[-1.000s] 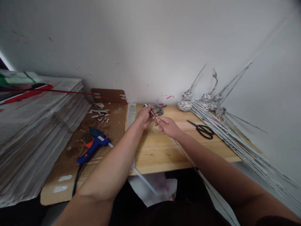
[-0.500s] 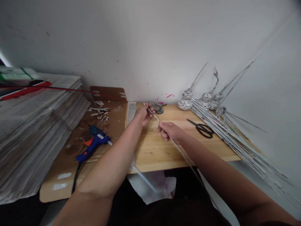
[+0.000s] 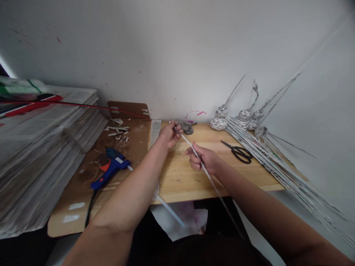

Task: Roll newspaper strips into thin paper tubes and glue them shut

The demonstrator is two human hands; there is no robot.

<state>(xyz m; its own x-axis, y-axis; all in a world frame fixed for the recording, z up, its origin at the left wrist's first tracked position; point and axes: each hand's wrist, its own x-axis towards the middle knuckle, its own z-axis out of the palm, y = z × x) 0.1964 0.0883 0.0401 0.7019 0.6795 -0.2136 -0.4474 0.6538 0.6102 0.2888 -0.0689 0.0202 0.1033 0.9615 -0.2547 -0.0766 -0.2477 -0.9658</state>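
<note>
Left hand point(image 3: 170, 136) pinches thin paper rod point(image 3: 186, 141) near upper end; right hand point(image 3: 207, 157), grip curled round it lower down, over bench point(image 3: 183, 190).

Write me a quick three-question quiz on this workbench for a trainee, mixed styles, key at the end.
1. Pick one. The black scissors lie:
A) on the paper stack
B) flat against the wall
C) on the wooden board

2. True or false: the blue glue gun rests on the brown cardboard.

3. Fill in: the far tip of the thin rod pokes out past the ____ hand.

Key: 1, C. 2, true. 3, left, as in left hand.
</note>
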